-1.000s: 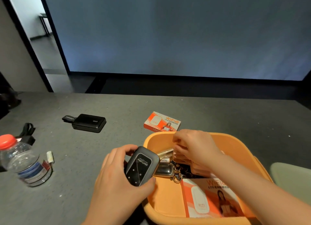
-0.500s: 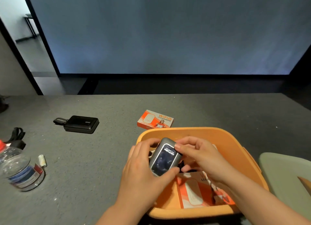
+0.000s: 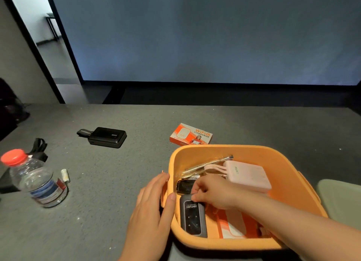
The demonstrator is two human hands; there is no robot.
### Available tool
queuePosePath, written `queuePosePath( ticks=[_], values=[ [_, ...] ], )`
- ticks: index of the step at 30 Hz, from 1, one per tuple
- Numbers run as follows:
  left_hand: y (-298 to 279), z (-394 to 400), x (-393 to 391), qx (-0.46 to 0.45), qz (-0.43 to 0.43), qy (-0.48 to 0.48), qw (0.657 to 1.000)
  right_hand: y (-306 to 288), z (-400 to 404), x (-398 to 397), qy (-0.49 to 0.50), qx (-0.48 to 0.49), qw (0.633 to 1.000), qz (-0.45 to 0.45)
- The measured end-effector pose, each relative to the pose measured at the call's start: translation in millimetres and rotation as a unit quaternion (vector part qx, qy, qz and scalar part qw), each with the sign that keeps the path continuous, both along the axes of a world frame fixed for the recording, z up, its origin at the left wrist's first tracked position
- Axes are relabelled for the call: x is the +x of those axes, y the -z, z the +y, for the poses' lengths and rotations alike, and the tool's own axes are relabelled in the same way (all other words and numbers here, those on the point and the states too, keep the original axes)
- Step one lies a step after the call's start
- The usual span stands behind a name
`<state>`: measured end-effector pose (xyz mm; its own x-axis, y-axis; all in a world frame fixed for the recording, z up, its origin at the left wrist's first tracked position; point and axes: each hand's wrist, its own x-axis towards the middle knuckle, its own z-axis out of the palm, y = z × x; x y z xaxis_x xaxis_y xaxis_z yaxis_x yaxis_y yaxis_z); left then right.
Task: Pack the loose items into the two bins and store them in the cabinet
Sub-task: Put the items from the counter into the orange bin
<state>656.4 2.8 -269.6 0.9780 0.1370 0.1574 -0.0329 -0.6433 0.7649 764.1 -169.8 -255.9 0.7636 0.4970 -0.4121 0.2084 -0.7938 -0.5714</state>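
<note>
One orange bin (image 3: 273, 155), two orange WiFi boxes (image 3: 191, 136) (image 3: 234, 226), one black power bank (image 3: 107, 137), one pink power bank (image 3: 247, 175), one grey pocket router (image 3: 192, 218), one water bottle (image 3: 37, 179), one battery (image 3: 65, 175), two hands (image 3: 150, 212) (image 3: 214, 195)

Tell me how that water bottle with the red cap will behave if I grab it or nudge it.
The water bottle looks nearly empty, so it is probably light for its size. Its thin clear plastic will likely dent under a firm grip. Standing upright and tall on the table, it may tip if pushed near the cap, then roll, perhaps toward the small battery beside it.
</note>
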Motion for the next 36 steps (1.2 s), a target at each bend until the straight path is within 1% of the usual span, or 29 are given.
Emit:
queuePosePath(
  ticks=[2, 4, 5, 8, 11, 14, 17, 19, 21, 24, 26, 28, 32, 36],
  values=[
    [-0.6, -1.4, -0.3, -0.003, 0.004, -0.006, 1.000, 5.9, 4.4, -3.0, -0.044, -0.057, 0.995, -0.073],
    [-3.3, -2.9, -1.1, -0.009, 0.010, -0.007, 1.000, 9.6, 6.6, -6.6, -0.088, -0.102, 0.978, -0.159],
    [-4.8, -3.0, -1.8, -0.011, 0.009, -0.006, 1.000, 9.2, 7.0, -8.4, -0.108, -0.115, 0.970, -0.187],
    [-6.5, -0.9, -4.8, -0.014, -0.005, 0.006, 1.000, 3.6, 6.0, -9.9, -0.153, -0.166, 0.947, -0.230],
    [-5.4, 4.0, -9.2, -0.022, -0.014, 0.016, 1.000, -4.6, 6.1, -11.8, -0.136, -0.189, 0.944, -0.235],
    [-4.3, 14.0, -17.1, -0.022, -0.016, 0.011, 1.000, -24.3, 6.0, -18.0, -0.053, -0.144, 0.958, -0.243],
    [2.3, 39.7, -27.8, -0.015, -0.003, -0.027, 1.000, -55.9, 13.6, -31.5, 0.030, -0.035, 0.966, -0.256],
    [9.8, 63.4, -37.3, -0.007, 0.007, -0.071, 0.997, -73.7, 27.3, -45.7, 0.053, 0.043, 0.957, -0.282],
    [14.8, 89.9, -50.1, -0.003, 0.006, -0.115, 0.993, -86.0, 50.7, -64.2, 0.039, 0.092, 0.947, -0.306],
    [17.2, 133.4, -72.5, 0.001, 0.005, -0.173, 0.985, -86.9, 103.7, -90.4, -0.051, 0.089, 0.957, -0.272],
    [17.6, 163.1, -88.0, 0.003, 0.001, -0.209, 0.978, -72.8, 142.9, -103.1, -0.114, 0.079, 0.961, -0.238],
    [16.5, 191.7, -103.5, 0.009, 0.001, -0.246, 0.969, -57.7, 181.1, -112.6, -0.155, 0.066, 0.960, -0.223],
    [16.4, 244.2, -131.4, 0.030, 0.021, -0.297, 0.954, -40.0, 243.3, -119.7, -0.166, 0.068, 0.963, -0.201],
    [21.8, 289.7, -143.4, 0.044, 0.028, -0.342, 0.938, -33.0, 279.4, -107.2, -0.130, 0.058, 0.969, -0.200]
  ],
)
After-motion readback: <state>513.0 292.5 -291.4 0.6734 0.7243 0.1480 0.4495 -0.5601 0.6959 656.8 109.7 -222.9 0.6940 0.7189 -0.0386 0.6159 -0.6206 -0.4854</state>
